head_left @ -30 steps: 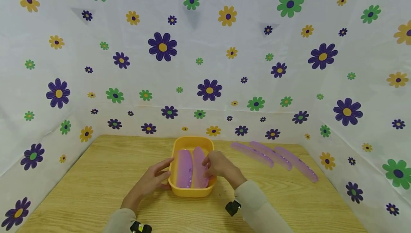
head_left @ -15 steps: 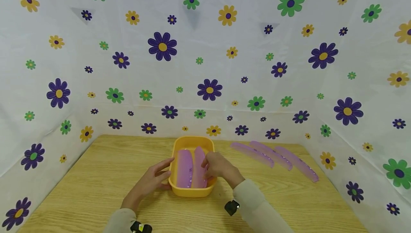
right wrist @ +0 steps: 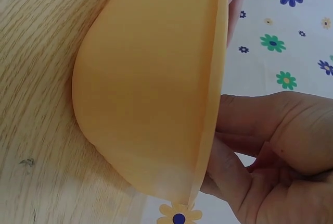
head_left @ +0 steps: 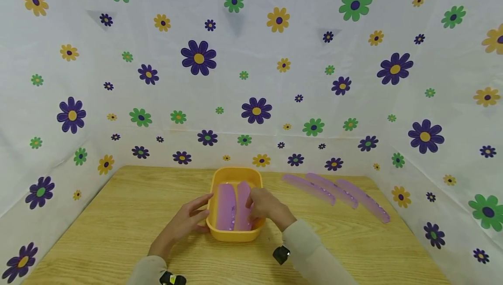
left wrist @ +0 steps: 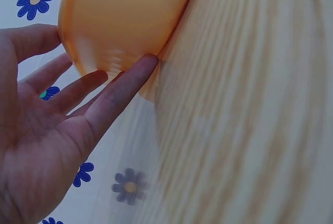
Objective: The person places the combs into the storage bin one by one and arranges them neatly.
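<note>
A yellow plastic basin (head_left: 235,235) sits on the wooden table, with two purple combs lying lengthwise in it. The left comb (head_left: 225,206) lies flat beside the basin's left wall. My right hand (head_left: 267,206) reaches over the right rim and holds the right comb (head_left: 242,211) by its right edge; the fingertips are hidden behind the basin wall in the right wrist view. Against the basin's left side rests my left hand (head_left: 188,217). In the left wrist view its spread, fairly straight fingers (left wrist: 122,91) touch the outer wall.
Three more purple combs lie slanted and side by side at the back right: one nearest the basin (head_left: 308,187), a middle one (head_left: 334,190) and an outer one (head_left: 365,200). A white flower-printed sheet (head_left: 255,80) encloses the table's back and sides.
The right hand has shifted slightly left and deeper into the basin, and the comb it holds has moved a little left and lower. Left hand, basin and the other combs stay put.
</note>
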`<control>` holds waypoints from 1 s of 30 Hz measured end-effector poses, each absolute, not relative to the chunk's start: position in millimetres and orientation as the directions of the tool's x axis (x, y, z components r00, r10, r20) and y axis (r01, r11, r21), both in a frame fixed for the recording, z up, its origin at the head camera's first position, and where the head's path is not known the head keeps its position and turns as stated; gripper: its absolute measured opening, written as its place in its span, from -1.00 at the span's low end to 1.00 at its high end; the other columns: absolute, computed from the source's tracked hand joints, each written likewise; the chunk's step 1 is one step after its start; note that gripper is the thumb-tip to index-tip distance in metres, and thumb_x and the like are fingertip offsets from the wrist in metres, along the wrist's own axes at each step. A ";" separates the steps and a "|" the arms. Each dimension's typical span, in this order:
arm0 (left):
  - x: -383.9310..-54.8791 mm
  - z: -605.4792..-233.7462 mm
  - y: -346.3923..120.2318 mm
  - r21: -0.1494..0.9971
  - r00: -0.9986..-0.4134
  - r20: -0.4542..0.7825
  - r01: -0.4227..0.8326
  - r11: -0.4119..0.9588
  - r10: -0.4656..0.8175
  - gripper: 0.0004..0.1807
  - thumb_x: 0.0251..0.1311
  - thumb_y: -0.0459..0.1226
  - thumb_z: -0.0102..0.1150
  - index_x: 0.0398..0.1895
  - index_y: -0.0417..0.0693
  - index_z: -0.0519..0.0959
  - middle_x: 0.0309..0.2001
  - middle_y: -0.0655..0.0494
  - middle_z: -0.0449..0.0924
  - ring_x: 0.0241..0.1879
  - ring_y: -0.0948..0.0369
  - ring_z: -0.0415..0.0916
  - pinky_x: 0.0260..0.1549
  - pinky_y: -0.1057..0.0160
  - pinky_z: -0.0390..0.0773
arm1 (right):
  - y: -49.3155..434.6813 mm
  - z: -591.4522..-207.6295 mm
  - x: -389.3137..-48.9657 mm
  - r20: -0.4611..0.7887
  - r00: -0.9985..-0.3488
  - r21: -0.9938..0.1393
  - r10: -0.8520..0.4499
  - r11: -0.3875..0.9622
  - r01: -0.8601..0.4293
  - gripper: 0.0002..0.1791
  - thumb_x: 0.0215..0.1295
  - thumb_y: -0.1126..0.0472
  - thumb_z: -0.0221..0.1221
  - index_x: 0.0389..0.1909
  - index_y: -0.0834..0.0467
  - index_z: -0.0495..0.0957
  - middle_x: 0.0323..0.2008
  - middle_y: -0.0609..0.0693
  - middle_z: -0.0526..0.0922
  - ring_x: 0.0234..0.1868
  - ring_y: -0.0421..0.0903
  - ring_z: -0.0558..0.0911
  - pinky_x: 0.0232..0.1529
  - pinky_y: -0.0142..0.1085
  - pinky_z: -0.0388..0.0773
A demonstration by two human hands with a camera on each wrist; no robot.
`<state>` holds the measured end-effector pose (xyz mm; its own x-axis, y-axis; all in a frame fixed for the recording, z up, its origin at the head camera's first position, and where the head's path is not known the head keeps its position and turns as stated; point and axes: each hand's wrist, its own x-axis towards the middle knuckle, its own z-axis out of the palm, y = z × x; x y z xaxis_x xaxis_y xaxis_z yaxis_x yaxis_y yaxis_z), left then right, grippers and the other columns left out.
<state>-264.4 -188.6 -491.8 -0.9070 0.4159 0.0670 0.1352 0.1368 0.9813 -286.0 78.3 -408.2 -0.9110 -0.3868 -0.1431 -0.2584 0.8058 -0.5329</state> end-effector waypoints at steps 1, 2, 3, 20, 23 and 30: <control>-264.3 -491.6 -188.5 0.982 -0.908 0.066 0.133 0.135 0.415 -0.32 0.57 -0.20 0.04 0.64 -0.12 0.10 0.62 -0.41 -0.06 0.43 -0.37 0.32 -0.05 -0.02 0.79 | 78.0 -408.2 -285.6 -0.142 -0.911 -0.529 -0.388 0.807 -0.262 -0.68 0.05 0.41 0.51 -0.14 0.35 0.73 -0.14 0.19 0.77 -0.33 -0.07 0.66 -0.25 -0.25 0.80; -264.4 -491.4 -188.6 0.982 -0.907 0.067 0.133 0.132 0.417 -0.32 0.57 -0.20 0.03 0.64 -0.13 0.09 0.62 -0.41 -0.07 0.43 -0.38 0.31 -0.05 -0.02 0.79 | 77.5 -408.0 -285.1 -0.144 -0.911 -0.524 -0.387 0.811 -0.261 -0.68 0.05 0.41 0.51 -0.13 0.35 0.73 -0.14 0.19 0.77 -0.33 -0.07 0.66 -0.25 -0.25 0.80; -264.4 -491.2 -188.7 0.983 -0.906 0.068 0.134 0.130 0.419 -0.32 0.57 -0.20 0.03 0.64 -0.13 0.09 0.62 -0.42 -0.08 0.44 -0.38 0.30 -0.05 -0.02 0.80 | 77.1 -407.8 -285.0 -0.145 -0.911 -0.517 -0.386 0.815 -0.263 -0.68 0.05 0.41 0.51 -0.14 0.35 0.73 -0.15 0.19 0.77 -0.33 -0.07 0.66 -0.25 -0.25 0.80; -264.7 -492.1 -188.7 0.986 -0.900 0.067 0.126 0.110 0.431 -0.32 0.58 -0.22 0.01 0.65 -0.15 0.07 0.62 -0.44 -0.12 0.44 -0.40 0.28 -0.05 -0.03 0.79 | 78.2 -398.2 -277.0 -0.238 -0.895 -0.548 -0.377 0.813 -0.197 -0.67 0.16 0.41 0.43 -0.05 0.37 0.64 -0.20 0.16 0.70 -0.44 -0.05 0.73 -0.32 -0.25 0.80; -264.2 -491.9 -188.4 0.985 -0.900 0.067 0.128 0.114 0.430 -0.32 0.58 -0.22 0.00 0.65 -0.15 0.07 0.62 -0.44 -0.12 0.44 -0.40 0.27 -0.04 -0.03 0.79 | 81.1 -395.0 -276.6 -0.237 -0.892 -0.563 -0.384 0.803 -0.196 -0.65 0.15 0.41 0.43 -0.03 0.37 0.63 -0.15 0.18 0.70 -0.45 -0.06 0.75 -0.36 -0.28 0.79; -264.1 -491.6 -187.5 0.979 -0.911 0.051 0.127 0.161 0.408 -0.34 0.59 -0.24 -0.01 0.65 -0.11 0.08 0.63 -0.39 -0.08 0.44 -0.39 0.29 -0.04 0.01 0.80 | 90.9 -389.1 -279.5 -0.222 -0.885 -0.595 -0.409 0.776 -0.209 -0.59 0.18 0.39 0.41 0.07 0.35 0.64 -0.26 0.13 0.70 -0.48 -0.10 0.72 -0.39 -0.31 0.78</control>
<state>-264.1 -187.5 -491.6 -0.9114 0.4083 0.0510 0.1269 0.1611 0.9787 -279.5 90.9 -389.1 -0.8853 -0.4088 -0.2216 -0.2095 0.7762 -0.5947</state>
